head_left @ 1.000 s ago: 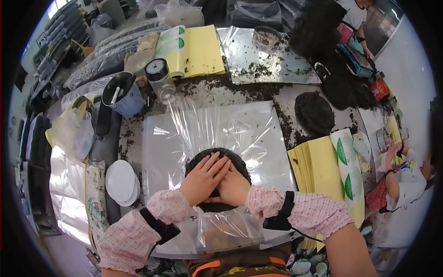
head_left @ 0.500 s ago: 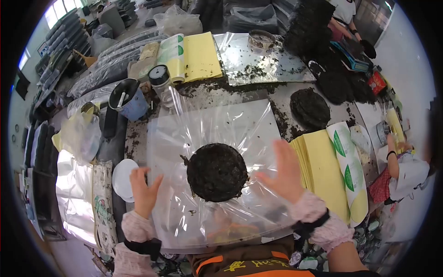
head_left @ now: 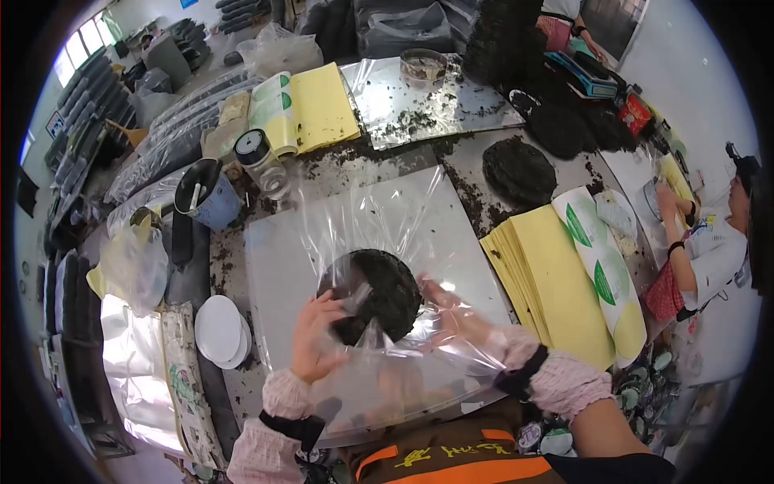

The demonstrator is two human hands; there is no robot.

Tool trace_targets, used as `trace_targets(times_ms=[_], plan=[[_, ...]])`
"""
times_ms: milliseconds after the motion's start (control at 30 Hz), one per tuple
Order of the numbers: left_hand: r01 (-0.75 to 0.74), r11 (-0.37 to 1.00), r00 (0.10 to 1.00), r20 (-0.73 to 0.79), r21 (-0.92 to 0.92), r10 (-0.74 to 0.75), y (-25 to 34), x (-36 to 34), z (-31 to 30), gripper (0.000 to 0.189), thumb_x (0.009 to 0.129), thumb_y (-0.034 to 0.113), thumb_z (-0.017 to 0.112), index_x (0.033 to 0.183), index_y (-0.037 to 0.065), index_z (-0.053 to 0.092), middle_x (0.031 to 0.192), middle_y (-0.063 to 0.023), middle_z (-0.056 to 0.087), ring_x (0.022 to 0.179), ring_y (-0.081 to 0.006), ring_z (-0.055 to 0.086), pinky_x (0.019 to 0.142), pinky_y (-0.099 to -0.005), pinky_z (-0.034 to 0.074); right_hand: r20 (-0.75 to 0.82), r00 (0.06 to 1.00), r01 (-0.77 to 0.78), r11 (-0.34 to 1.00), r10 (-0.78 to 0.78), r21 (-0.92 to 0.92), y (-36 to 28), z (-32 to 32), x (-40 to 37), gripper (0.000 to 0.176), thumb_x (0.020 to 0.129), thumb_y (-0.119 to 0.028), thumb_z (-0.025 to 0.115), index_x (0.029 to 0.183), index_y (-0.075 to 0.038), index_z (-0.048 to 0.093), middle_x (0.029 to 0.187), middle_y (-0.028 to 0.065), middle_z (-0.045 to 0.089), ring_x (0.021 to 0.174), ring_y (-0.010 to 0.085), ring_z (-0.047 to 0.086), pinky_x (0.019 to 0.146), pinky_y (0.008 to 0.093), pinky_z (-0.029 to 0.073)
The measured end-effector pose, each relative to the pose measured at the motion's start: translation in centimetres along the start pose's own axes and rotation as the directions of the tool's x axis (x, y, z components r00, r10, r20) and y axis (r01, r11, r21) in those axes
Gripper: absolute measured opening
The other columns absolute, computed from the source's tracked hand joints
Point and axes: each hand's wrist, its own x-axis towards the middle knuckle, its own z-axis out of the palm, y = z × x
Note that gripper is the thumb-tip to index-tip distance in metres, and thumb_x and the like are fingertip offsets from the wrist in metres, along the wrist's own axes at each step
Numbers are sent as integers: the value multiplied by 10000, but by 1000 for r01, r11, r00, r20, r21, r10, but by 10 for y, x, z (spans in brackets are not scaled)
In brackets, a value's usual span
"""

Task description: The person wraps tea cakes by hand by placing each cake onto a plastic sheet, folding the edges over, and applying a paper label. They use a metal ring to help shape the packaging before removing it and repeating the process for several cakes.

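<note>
1 dark, round cake (head_left: 379, 294) under clear film (head_left: 387, 218): left hand (head_left: 318, 339) fingers pinch film, right hand (head_left: 459, 319) fingers spread.

Bright daylight from windows (head_left: 76, 44) far upper left of the hands, glare on clear plastic film (head_left: 379, 218), fisheye bending, black vignette at edges

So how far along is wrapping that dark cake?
Early. Done: the cake sits centred on the clear film. In hand: the left hand holds one fold over it, the right hand is under the film's right side. Left: the far side lies flat, unfolded.
</note>
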Motion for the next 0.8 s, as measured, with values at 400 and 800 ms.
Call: trace_targets(times_ms=[400, 800], plan=[[237, 966, 922, -289, -102, -257, 25, 38, 7, 796, 636, 332, 921, 1270, 34, 544, 1274, -172, 513, 1226, -351, 488, 1067, -491, 350, 293, 664, 535, 164, -688, -829, -9, 72, 71, 649, 714, -129, 781, 1316, -13, 568, 1278, 183, 586, 1228, 367, 538, 1052, 472, 421], [227, 941, 941, -192, -249, -278, 21, 63, 54, 723, 793, 247, 824, 1380, -26, 502, 1274, -225, 548, 1212, -421, 541, 1015, -468, 461, -63, 733, 611, 697, -677, -376, -53, 64, 102, 443, 933, -203, 610, 1313, 16, 554, 1268, 194, 584, 1161, 306, 593, 1012, 394, 464]])
